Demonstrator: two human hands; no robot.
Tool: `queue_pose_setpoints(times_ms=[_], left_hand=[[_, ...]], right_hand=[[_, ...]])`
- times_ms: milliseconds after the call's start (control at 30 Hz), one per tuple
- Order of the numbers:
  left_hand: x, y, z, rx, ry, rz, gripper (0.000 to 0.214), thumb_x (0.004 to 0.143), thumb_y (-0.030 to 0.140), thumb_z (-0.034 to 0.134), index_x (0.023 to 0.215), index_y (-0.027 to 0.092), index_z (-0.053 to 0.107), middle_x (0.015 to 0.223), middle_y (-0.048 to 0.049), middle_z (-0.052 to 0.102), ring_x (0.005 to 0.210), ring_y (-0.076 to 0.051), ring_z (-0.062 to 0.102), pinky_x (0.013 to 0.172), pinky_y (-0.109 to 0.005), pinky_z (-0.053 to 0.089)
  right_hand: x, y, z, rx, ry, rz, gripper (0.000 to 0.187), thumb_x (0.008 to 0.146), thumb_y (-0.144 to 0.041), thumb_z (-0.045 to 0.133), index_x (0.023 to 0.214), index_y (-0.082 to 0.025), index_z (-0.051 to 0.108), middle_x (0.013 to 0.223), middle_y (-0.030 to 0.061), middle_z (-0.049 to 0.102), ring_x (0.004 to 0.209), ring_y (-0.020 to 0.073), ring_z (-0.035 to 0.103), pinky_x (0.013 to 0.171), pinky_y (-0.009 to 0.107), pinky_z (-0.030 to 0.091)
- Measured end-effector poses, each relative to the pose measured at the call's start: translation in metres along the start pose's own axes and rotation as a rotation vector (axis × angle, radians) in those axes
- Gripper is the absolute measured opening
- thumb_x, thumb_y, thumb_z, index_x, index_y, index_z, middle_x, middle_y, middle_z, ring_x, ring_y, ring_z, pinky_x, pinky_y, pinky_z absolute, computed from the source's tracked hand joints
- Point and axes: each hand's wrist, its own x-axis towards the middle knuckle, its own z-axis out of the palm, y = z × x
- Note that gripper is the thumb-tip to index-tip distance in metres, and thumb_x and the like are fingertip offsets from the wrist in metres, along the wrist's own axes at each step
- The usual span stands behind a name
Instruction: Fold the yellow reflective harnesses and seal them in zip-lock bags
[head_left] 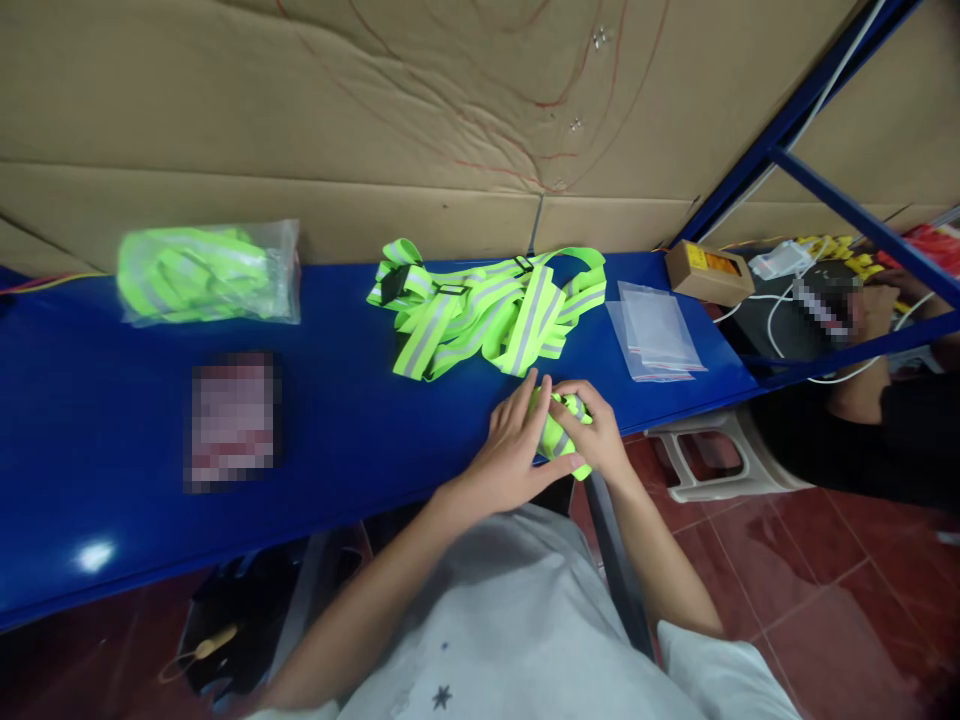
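Near the front edge of the blue table, a folded bundle of neon-yellow reflective strap (556,440) with grey stripes sits between my two hands. My left hand (514,440) presses on its left side, fingers close together and thumb across the front. From the right, my right hand (596,425) curls its fingers over the top of the bundle. Just beyond them lies a loose heap of the same reflective straps (480,315) with black buckles. Clear plastic zip bags (656,330) lie flat to the right of that heap.
At the back left lies a clear bag of packed straps (199,275); a blurred-out item (232,420) is in front of it. A small cardboard box (709,272) stands right, by a blue metal frame (862,180). Another person's arm (862,350) is beyond, above a plastic stool (720,460).
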Motion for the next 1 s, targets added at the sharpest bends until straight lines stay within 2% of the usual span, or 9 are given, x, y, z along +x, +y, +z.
queue_pose_setpoints(times_ms=[67,133,200,300,433,600,733,867,1000], left_hand=[[-0.025,0.011,0.002,-0.054,0.135,-0.075,0.079,0.101,0.050,0.056,0.165,0.028,0.015,0.171,-0.0210,0.019,0.160,-0.037,0.021,0.124,-0.062,0.032],[-0.052,0.018,0.006,-0.259,0.261,-0.222,0.057,0.104,0.044,0.050,0.157,0.028,0.033,0.160,-0.0191,0.040,0.145,-0.030,0.049,0.114,-0.050,0.050],[-0.073,0.023,0.011,-0.544,0.208,-0.407,0.048,0.106,0.046,0.047,0.149,0.027,0.043,0.146,-0.0182,0.055,0.119,-0.024,0.069,0.099,-0.043,0.061],[-0.078,0.026,0.015,-0.879,0.152,-0.535,0.059,0.105,0.050,0.049,0.157,0.028,0.032,0.155,-0.0199,0.049,0.127,-0.027,0.067,0.102,-0.045,0.061],[-0.048,0.033,0.020,-1.127,0.257,-0.552,0.059,0.106,0.051,0.044,0.159,0.030,0.026,0.163,-0.0179,0.041,0.139,-0.032,0.058,0.101,-0.047,0.063],[-0.030,0.038,0.031,-1.066,0.616,-0.565,0.066,0.094,0.055,0.067,0.147,0.026,0.040,0.146,-0.0137,0.060,0.131,-0.026,0.064,0.104,-0.039,0.060],[-0.033,0.043,0.024,-0.860,0.734,-0.496,0.057,0.092,0.053,0.069,0.136,0.023,0.051,0.135,-0.0118,0.066,0.121,-0.025,0.069,0.102,-0.038,0.060],[-0.028,0.049,0.011,-0.653,0.686,-0.378,0.049,0.090,0.047,0.073,0.128,0.021,0.056,0.126,-0.0120,0.067,0.117,-0.026,0.069,0.101,-0.040,0.060],[-0.015,0.040,0.009,-0.546,0.521,-0.280,0.056,0.097,0.043,0.063,0.146,0.025,0.042,0.145,-0.0138,0.054,0.134,-0.027,0.058,0.112,-0.044,0.054]], right_hand=[[-0.003,0.002,0.001,-0.002,0.024,0.015,0.023,0.096,-0.044,0.062,0.102,-0.023,0.067,0.107,0.0058,0.070,0.100,0.0220,0.066,0.093,0.038,0.051],[-0.006,0.004,0.000,0.003,0.049,0.031,0.024,0.097,-0.045,0.060,0.104,-0.023,0.067,0.110,0.0065,0.071,0.104,0.0230,0.066,0.095,0.039,0.051],[-0.008,0.005,0.000,0.015,0.069,0.050,0.025,0.097,-0.045,0.060,0.106,-0.023,0.068,0.111,0.0065,0.071,0.105,0.0233,0.066,0.096,0.039,0.051],[-0.012,0.001,0.003,0.041,0.078,0.072,0.025,0.097,-0.045,0.061,0.105,-0.023,0.068,0.108,0.0060,0.072,0.101,0.0230,0.067,0.093,0.039,0.053],[-0.023,-0.020,0.020,0.099,0.072,0.042,0.020,0.098,-0.041,0.060,0.102,-0.023,0.066,0.103,0.0053,0.071,0.094,0.0217,0.068,0.085,0.036,0.055],[-0.034,-0.051,0.036,0.157,0.110,-0.071,0.021,0.100,-0.042,0.057,0.110,-0.027,0.067,0.110,0.0070,0.067,0.104,0.0241,0.065,0.091,0.040,0.054],[-0.029,-0.063,0.029,0.280,0.031,-0.013,0.036,0.097,-0.051,0.062,0.124,-0.029,0.066,0.118,0.0060,0.068,0.108,0.0243,0.066,0.094,0.039,0.054],[-0.024,-0.069,0.017,0.554,-0.043,0.095,0.067,0.083,-0.065,0.075,0.138,-0.029,0.063,0.124,0.0047,0.071,0.109,0.0253,0.068,0.091,0.036,0.057],[-0.017,-0.062,0.013,0.530,0.058,0.211,0.045,0.086,-0.059,0.074,0.108,-0.020,0.077,0.095,0.0029,0.075,0.084,0.0196,0.068,0.075,0.029,0.057]])
